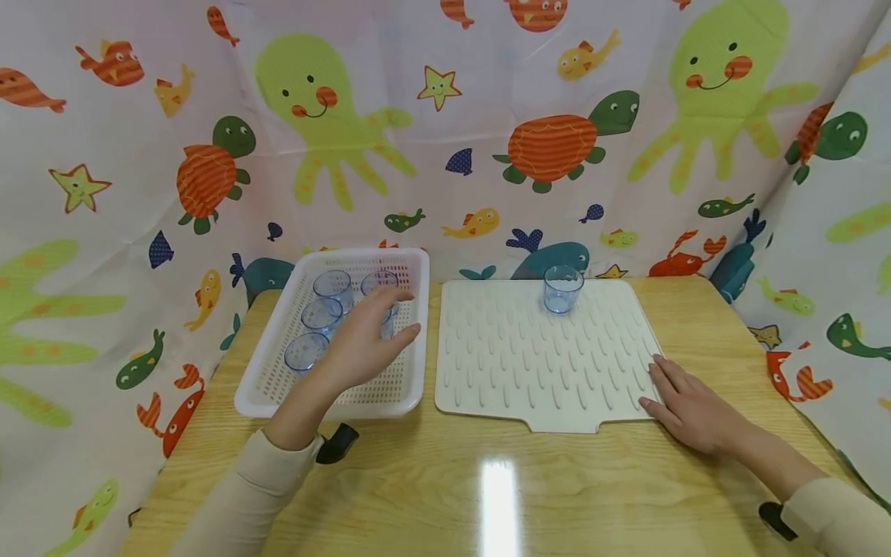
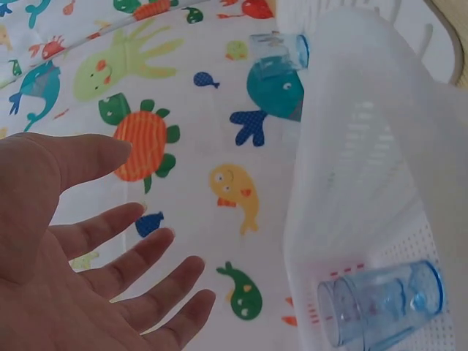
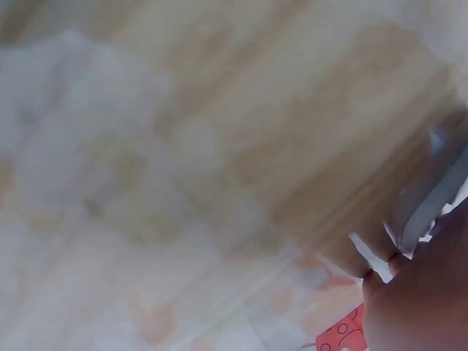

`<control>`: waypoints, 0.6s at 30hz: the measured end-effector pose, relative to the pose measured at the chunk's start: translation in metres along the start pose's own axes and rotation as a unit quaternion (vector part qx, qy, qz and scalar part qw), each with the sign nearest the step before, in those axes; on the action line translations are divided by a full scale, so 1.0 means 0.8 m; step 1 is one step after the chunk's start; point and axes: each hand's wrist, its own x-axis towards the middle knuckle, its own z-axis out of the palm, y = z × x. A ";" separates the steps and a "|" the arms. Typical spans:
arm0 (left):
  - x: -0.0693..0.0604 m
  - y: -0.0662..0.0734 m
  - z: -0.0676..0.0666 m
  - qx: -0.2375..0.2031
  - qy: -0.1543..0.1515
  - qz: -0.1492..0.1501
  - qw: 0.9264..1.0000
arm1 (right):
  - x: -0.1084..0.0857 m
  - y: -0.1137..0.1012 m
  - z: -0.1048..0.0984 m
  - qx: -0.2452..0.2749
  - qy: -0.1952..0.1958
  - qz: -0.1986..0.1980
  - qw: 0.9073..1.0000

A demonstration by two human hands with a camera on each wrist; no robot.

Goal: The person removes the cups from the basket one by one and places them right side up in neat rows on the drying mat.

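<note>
Left hand (image 1: 370, 334) spread over basket (image 1: 327, 407), right hand (image 1: 696, 411) apparently flat at right edge of mat (image 1: 515, 363), narrow basket-mat gap

Bright, even light fills the head view, with white glare streaking the near part of the surface (image 1: 411, 487), while the left wrist view is dimmer and greyer and the right wrist view heavily blurred, its right hand (image 3: 424, 300) in shade.

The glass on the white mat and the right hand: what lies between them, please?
Only the bare, ridged white mat lies between the glass and the right hand; the head view shows this.
</note>
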 end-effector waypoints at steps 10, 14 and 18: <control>-0.023 -0.029 -0.029 0.003 0.022 -0.022 1.000 | 0.015 -0.002 -0.002 0.003 -0.027 0.002 1.000; -0.027 -0.041 -0.035 0.012 0.024 -0.032 0.999 | 0.015 0.004 -0.001 -0.005 -0.033 0.001 0.999; -0.031 -0.052 -0.039 0.019 0.026 -0.043 0.999 | 0.014 0.011 -0.001 -0.015 -0.030 -0.005 0.999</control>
